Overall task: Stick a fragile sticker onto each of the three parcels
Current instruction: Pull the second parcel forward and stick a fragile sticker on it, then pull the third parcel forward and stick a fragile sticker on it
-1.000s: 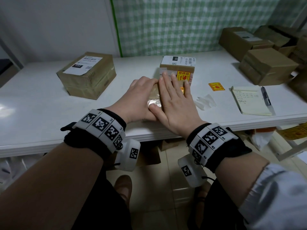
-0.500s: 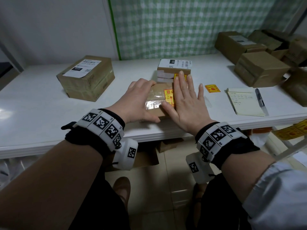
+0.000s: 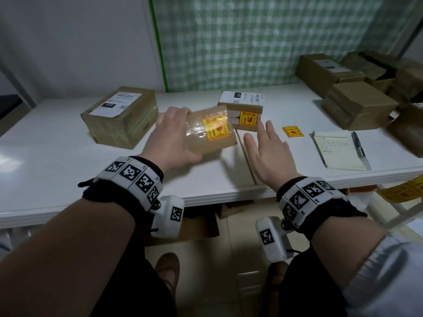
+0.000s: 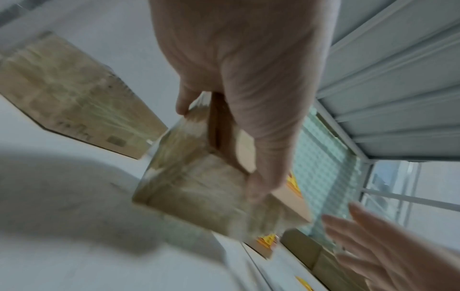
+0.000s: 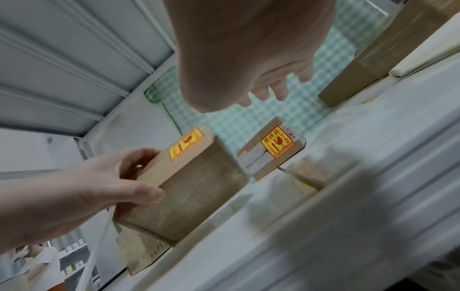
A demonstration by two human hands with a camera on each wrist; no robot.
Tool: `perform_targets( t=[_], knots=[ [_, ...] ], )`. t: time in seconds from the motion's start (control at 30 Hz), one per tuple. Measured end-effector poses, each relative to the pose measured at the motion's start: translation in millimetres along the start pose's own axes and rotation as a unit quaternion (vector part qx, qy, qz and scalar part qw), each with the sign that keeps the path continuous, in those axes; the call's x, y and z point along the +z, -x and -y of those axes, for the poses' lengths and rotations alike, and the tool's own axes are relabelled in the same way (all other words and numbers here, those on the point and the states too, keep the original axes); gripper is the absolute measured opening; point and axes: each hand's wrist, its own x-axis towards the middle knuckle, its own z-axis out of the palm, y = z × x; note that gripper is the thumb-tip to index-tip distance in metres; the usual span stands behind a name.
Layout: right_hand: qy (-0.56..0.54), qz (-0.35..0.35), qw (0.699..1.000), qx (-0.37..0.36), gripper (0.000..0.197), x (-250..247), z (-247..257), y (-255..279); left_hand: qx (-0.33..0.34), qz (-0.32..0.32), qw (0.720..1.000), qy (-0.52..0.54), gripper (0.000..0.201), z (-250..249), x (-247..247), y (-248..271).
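My left hand (image 3: pixel 174 136) grips a small taped brown parcel (image 3: pixel 209 133) and holds it tilted above the white table (image 3: pixel 57 161); a yellow fragile sticker (image 3: pixel 215 128) sits on its top face. In the left wrist view the fingers (image 4: pixel 263 137) wrap the parcel (image 4: pixel 196 187). My right hand (image 3: pixel 267 149) hovers open to its right, holding nothing. Behind stands a second small parcel (image 3: pixel 242 106) with a fragile sticker (image 3: pixel 248 118) on its front. A larger parcel (image 3: pixel 121 115) with a white label lies at the left. A loose fragile sticker (image 3: pixel 293 131) lies on the table.
A notepad (image 3: pixel 336 149) with a pen (image 3: pixel 358 145) lies at the right near the table's front edge. Several brown boxes (image 3: pixel 357 106) are stacked at the far right. Yellow sticker sheets (image 3: pixel 407 191) sit below the table's right end.
My left hand has lifted the small parcel off the table and moved it leftward. My right hand has come off the sticker and drawn away to the right, fingers spread.
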Motion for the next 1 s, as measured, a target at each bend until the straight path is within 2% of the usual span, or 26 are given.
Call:
perform_targets(
  t=[0.07,0.13,0.2,0.4,0.5,0.67,0.83,1.0],
  knots=[
    [-0.016,-0.001,1.0,-0.015,0.055,2,1,-6,-0.038,-0.031,0.999,-0.011,0.096,10,-2,-8],
    [-0.022,0.013,1.0,-0.015,0.048,7,3,-14,-0.067,-0.038,0.997,-0.029,0.098,16,-1,-17],
    [-0.017,0.045,0.999,0.001,0.048,13,6,-23,-0.087,-0.037,0.994,-0.048,0.1,21,4,-28],
    [0.009,0.121,0.993,-0.001,0.048,29,12,-52,-0.101,-0.008,0.989,-0.11,0.109,33,19,-64],
    [0.025,0.143,0.989,0.01,0.044,36,13,-70,-0.081,-0.002,0.988,-0.135,0.1,39,26,-80],
    [0.075,0.146,0.983,0.075,0.04,41,5,-108,-0.072,-0.013,0.989,-0.126,0.064,52,38,-105],
    [0.082,0.128,0.982,0.113,0.039,42,-4,-132,-0.097,0.001,0.988,-0.12,0.057,55,43,-125],
    [0.067,0.144,0.982,0.103,0.041,43,-3,-141,-0.072,-0.008,0.997,-0.011,0.05,48,45,-143]
  ],
)
